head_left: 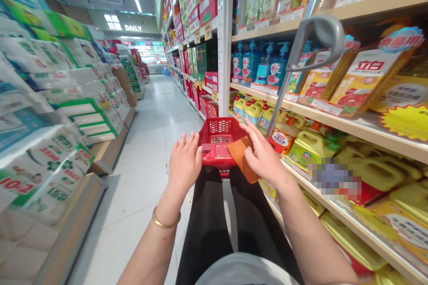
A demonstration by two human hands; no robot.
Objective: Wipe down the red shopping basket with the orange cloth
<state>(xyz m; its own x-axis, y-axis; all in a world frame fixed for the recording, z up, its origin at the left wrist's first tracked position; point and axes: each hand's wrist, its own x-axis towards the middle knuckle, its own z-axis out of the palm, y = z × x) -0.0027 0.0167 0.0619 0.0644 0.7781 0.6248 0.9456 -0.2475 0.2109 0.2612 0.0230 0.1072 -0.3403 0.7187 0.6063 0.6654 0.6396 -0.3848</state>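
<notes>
Left hand (184, 162) open, fingers spread against red shopping basket (219, 136); right hand (264, 153) loosely curled over orange cloth (241, 158), can't tell if gripping. Yellow jugs (310, 144) shelved just right.

A pixelated patch (334, 179) masks a product on the shelf (351, 131), the right hand (264, 153) covers part of an orange cloth (242, 159) and a red shopping basket (217, 136), and labels down the far aisle shelving (175, 60) are too small to read.

I read DAILY on the overhead sign (124, 23); 立白 on the yellow packs (364, 82). To my left, 10.2 stands on a tissue pack (20, 187).
</notes>
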